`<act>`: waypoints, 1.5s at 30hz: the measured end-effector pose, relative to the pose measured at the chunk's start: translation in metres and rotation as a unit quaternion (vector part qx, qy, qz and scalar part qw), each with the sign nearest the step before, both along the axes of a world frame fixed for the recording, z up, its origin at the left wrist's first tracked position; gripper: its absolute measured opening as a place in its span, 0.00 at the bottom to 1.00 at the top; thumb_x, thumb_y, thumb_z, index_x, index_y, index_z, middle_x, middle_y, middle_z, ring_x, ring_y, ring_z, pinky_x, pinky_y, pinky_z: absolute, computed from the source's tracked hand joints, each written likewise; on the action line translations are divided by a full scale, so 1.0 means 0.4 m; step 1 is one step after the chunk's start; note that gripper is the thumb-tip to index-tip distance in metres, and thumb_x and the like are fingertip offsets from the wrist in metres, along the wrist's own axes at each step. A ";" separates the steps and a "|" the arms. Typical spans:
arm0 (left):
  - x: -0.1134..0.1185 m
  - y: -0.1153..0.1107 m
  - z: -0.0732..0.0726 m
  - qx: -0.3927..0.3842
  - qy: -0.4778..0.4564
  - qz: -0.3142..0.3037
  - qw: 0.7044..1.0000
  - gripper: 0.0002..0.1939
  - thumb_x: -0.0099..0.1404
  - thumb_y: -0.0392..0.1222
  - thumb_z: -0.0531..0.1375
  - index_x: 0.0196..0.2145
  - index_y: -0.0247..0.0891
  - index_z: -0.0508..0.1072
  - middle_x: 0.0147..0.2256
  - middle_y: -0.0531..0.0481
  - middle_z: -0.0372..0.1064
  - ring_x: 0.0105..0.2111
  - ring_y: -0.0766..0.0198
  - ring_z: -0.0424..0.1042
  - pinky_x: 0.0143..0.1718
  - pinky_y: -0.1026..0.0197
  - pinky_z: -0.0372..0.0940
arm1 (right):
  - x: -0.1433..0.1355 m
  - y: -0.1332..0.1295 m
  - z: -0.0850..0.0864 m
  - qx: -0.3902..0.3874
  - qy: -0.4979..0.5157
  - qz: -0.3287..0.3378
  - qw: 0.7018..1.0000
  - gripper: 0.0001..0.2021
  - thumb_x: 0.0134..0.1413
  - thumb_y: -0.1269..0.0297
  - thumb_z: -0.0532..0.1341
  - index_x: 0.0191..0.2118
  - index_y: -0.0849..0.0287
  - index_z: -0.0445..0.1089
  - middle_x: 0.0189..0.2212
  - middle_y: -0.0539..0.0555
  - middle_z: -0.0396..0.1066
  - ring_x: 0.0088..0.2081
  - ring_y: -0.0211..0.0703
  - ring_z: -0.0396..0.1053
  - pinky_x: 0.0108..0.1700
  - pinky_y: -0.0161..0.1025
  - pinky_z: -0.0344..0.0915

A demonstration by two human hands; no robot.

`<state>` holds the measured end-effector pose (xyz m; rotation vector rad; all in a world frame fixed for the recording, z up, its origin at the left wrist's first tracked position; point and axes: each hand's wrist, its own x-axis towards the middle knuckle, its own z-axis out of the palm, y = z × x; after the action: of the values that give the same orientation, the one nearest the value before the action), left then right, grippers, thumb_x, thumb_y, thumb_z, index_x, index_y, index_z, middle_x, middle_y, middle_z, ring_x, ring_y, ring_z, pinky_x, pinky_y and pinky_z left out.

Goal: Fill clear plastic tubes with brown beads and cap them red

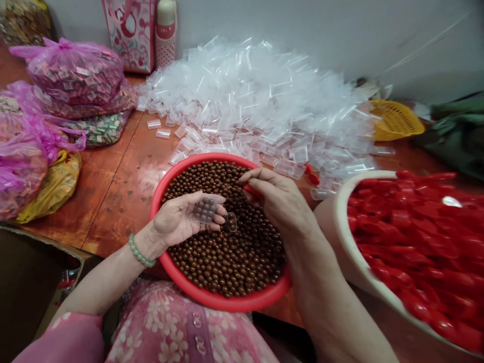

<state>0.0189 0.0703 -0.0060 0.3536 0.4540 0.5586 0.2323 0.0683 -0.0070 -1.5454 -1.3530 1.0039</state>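
My left hand (pixel 181 218) holds a small clear plastic container (pixel 206 209) with several brown balls inside, its oval open end facing right. Both hands are over a red basin (pixel 223 302) filled with glossy brown balls (pixel 227 262). Across from it, my right hand (pixel 278 194) pinches a small red plastic cap (pixel 252 190), partly hidden by the fingers. The cap and the container are apart.
A white bucket (pixel 342 212) of red plastic caps (pixel 412 237) stands at the right. Clear containers (pixel 257 96) are heaped behind the basin. Pink bags (pixel 75 75) of small packets lie left. A yellow basket (pixel 397 121) and a bottle (pixel 165 35) stand farther back.
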 end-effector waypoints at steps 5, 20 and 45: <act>0.002 0.008 -0.003 -0.014 0.013 -0.003 1.000 0.31 0.70 0.59 0.47 0.41 0.27 0.76 0.34 0.40 0.75 0.33 0.61 0.74 0.40 0.58 0.66 | 0.025 -0.006 -0.027 0.022 -0.418 0.113 0.901 0.07 0.55 0.66 0.59 0.36 0.58 0.75 0.35 0.58 0.74 0.38 0.49 0.71 0.42 0.43 0.65; 0.004 0.009 -0.005 -0.011 0.017 -0.005 1.000 0.30 0.72 0.56 0.45 0.40 0.26 0.76 0.32 0.41 0.75 0.31 0.62 0.74 0.38 0.60 0.67 | -0.016 -0.013 0.030 0.097 -0.122 0.050 0.987 0.07 0.54 0.61 0.64 0.37 0.54 0.77 0.35 0.53 0.78 0.37 0.46 0.73 0.44 0.44 0.68; 0.016 0.006 -0.026 0.027 0.095 0.008 0.995 0.33 0.62 0.68 0.53 0.30 0.31 0.75 0.24 0.48 0.71 0.21 0.68 0.70 0.23 0.66 0.63 | -0.090 -0.005 0.074 0.062 -0.024 0.218 0.974 0.14 0.61 0.58 0.57 0.47 0.56 0.75 0.34 0.53 0.72 0.35 0.41 0.69 0.39 0.38 0.66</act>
<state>0.0252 0.0727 -0.0165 0.4567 0.6265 0.5567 0.1964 0.0664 0.0227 -1.2100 -1.8018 1.1227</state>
